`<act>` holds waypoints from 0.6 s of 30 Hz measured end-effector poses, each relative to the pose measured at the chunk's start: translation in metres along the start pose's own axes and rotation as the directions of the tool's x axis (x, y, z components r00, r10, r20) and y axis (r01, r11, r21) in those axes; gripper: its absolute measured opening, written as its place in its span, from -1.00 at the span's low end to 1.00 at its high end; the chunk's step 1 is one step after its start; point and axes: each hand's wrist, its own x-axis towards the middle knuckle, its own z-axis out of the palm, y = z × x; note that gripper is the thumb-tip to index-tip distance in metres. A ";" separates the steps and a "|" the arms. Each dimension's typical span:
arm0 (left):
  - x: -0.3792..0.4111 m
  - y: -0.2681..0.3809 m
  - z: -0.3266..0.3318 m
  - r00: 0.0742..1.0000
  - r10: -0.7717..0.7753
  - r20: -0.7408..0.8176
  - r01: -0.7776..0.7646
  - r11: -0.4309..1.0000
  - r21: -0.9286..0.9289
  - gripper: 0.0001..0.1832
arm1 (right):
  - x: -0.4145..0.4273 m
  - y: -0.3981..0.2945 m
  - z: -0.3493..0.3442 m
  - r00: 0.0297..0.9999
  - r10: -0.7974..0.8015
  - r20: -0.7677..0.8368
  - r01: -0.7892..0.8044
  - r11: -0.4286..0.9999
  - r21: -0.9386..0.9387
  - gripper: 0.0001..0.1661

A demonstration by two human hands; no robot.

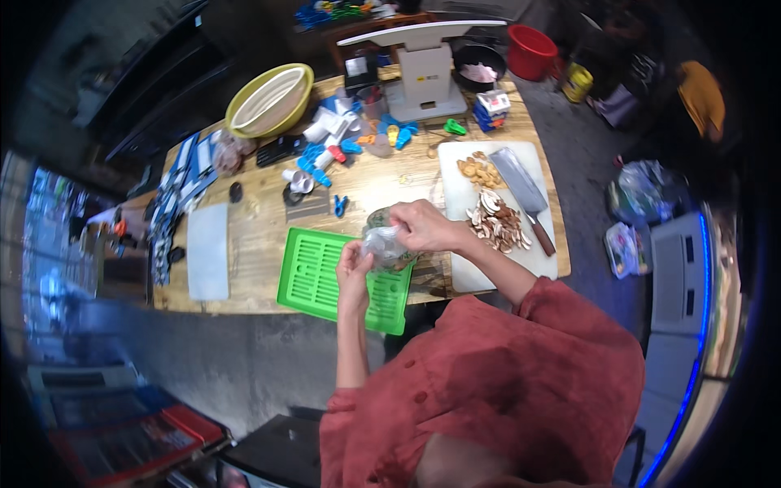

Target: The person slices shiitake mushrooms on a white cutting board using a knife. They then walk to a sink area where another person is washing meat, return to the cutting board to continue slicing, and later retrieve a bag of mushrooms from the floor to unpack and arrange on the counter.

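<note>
Both hands grip a crumpled clear plastic bag (383, 246) above the right part of a slotted green plastic tray (317, 268). My left hand (352, 268) pinches the bag's left side. From the upper right, my right hand (421, 224) holds the gathered plastic between thumb and fingers. Something greenish shows through the bag, but I cannot tell what it is. Right of my hands lies a white cutting board (470, 277) with sliced brown mushrooms (497, 222), smaller tan pieces (481, 171) and a cleaver (518, 183) with a wooden handle.
A wooden table (256, 256) bears a second white board (208, 251), blue clips (340, 205), a yellow basin (308, 79), a white monitor-like stand (424, 79), a carton (491, 111) and a black pan (467, 52). A red bucket (532, 53) and bagged goods (647, 189) stand on the floor.
</note>
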 end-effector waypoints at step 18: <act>0.088 0.001 -0.217 0.950 0.306 0.061 -0.152 0.285 0.946 -0.60 | -0.001 0.084 0.018 0.670 0.647 -0.363 -0.636 0.753 0.169 -0.76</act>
